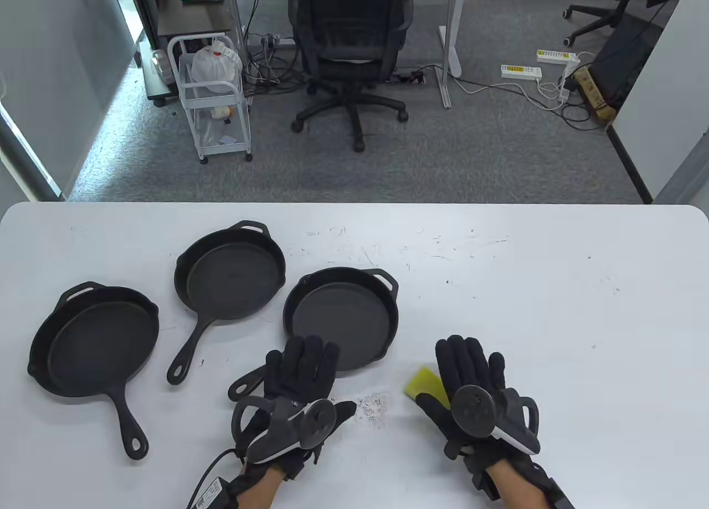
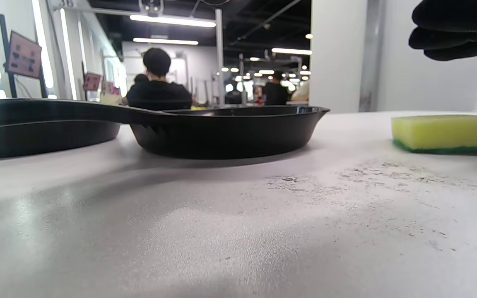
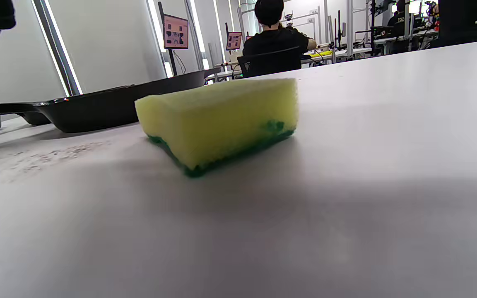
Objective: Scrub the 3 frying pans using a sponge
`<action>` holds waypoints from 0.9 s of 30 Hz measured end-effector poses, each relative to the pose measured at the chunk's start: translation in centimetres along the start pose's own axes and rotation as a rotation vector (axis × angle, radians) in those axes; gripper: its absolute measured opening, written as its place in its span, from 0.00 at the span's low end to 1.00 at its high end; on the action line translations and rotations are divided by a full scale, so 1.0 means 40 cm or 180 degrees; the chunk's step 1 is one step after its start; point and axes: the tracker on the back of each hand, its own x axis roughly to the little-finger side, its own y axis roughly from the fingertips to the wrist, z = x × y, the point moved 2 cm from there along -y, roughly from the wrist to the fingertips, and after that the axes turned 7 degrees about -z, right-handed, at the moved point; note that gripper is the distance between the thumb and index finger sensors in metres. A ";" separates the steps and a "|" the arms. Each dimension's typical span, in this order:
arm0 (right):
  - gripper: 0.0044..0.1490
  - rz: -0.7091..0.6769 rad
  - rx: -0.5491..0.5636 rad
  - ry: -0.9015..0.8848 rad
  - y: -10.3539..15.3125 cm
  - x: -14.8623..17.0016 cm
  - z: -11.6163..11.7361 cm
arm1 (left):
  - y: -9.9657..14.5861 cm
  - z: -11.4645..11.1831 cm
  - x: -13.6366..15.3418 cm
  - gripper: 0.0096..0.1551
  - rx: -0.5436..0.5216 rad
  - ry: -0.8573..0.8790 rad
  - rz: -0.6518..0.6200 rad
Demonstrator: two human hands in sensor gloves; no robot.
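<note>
Three black cast-iron frying pans lie on the white table: a left pan (image 1: pixel 94 340), a middle pan (image 1: pixel 230 271) and a right pan (image 1: pixel 340 318) (image 2: pixel 226 130). My left hand (image 1: pixel 302 365) is flat with straight fingers over the right pan's near rim and handle (image 1: pixel 243 384); whether it touches them does not show. A yellow sponge with a green scrub side (image 1: pixel 424 384) (image 2: pixel 447 134) (image 3: pixel 222 122) lies flat on the table. My right hand (image 1: pixel 471 365) spreads open above the sponge's right part, its fingertips (image 2: pixel 454 33) clear of it. Neither hand grips anything.
Grey crumbs (image 1: pixel 374 409) are scattered on the table (image 1: pixel 554 309) between the hands. The table's far edge runs across the middle of the table view; beyond it are an office chair (image 1: pixel 349 49) and a white cart (image 1: pixel 213 93). People sit far behind in the wrist views.
</note>
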 end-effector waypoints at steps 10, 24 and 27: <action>0.58 0.0071 -0.0207 0.0079 -0.009 -0.005 0.014 | 0.000 0.002 -0.003 0.61 -0.0032 0.0006 -0.0018; 0.54 0.0218 -0.0349 0.0561 -0.032 -0.022 0.034 | 0.000 0.005 0.029 0.61 0.0000 0.0043 0.0135; 0.54 0.0162 0.0078 0.0426 -0.003 -0.026 -0.014 | 0.000 -0.001 0.064 0.63 0.0116 0.0200 0.0268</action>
